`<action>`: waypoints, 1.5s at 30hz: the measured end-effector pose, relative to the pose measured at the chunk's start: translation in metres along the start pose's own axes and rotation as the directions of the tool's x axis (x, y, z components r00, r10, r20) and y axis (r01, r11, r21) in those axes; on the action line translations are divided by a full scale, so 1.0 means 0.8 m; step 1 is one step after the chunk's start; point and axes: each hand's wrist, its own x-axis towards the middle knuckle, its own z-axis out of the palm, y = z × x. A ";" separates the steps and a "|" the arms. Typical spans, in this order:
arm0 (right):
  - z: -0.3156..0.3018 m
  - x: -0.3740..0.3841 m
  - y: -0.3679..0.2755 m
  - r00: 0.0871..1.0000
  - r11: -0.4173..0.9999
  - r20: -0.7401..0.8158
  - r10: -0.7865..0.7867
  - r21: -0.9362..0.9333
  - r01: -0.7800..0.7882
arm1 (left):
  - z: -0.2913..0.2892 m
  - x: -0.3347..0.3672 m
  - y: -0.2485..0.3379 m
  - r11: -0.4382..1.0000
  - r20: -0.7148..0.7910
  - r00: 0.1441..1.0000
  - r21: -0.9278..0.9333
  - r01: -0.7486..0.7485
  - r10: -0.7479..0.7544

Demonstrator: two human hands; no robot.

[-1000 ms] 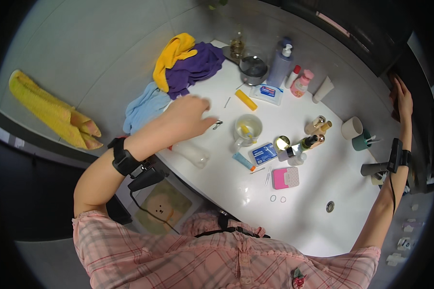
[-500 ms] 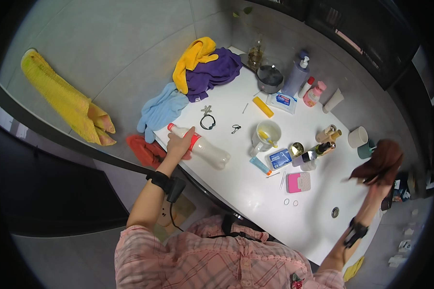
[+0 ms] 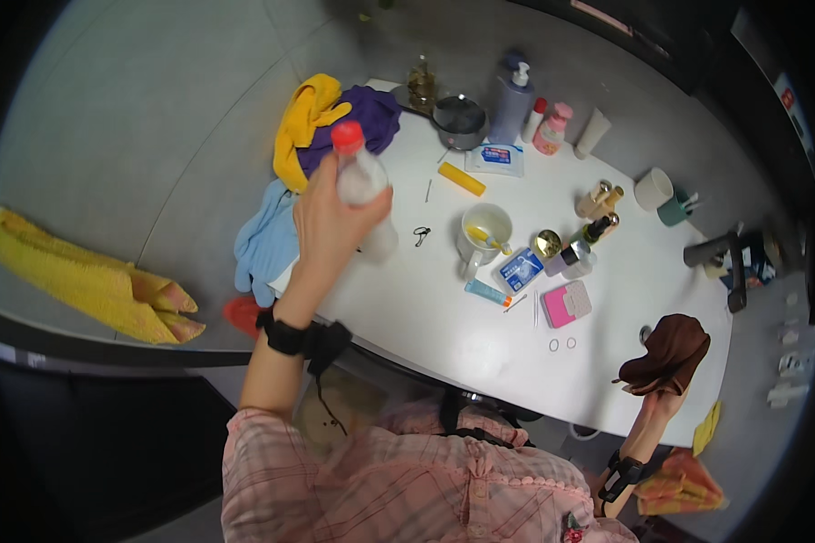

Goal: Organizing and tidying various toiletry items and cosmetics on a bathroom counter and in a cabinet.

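Observation:
My left hand is wrapped around a clear plastic bottle with a red cap, lifted upright over the counter's left end. Its lower part is blurred and partly behind my fingers. At the right, my right hand grips a crumpled brown cloth, held up near the round drain. A white mug with something yellow in it stands mid-counter. Around it are a blue-and-white packet, a light blue tube with an orange end and a pink-and-grey case.
Blue, yellow and purple cloths lie at the left end. Along the back stand a dark bowl, a pump bottle and a pink bottle. A dark faucet is at the right; small cosmetic bottles stand mid-right.
My left hand has lifted the bottle from lying on the counter to upright. My right hand has brought the brown cloth down and nearer to me. The view has shifted.

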 end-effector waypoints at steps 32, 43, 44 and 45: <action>-0.081 -0.224 -0.036 0.828 0.997 -0.561 -0.019 0.049 0.057 | 0.050 -0.179 0.011 0.942 0.221 0.922 -0.184 -0.280 0.317; -0.240 -0.302 -0.056 0.926 0.946 -0.358 0.117 0.325 0.007 | 0.071 -0.304 0.060 0.948 0.398 0.868 -0.235 -0.216 0.297; -0.248 -0.305 -0.059 0.928 0.946 -0.352 0.120 0.324 0.000 | 0.073 -0.308 0.065 0.952 0.401 0.871 -0.230 -0.203 0.283; -0.255 -0.306 -0.063 0.931 0.946 -0.343 0.125 0.324 -0.007 | 0.074 -0.313 0.068 0.950 0.397 0.872 -0.236 -0.204 0.286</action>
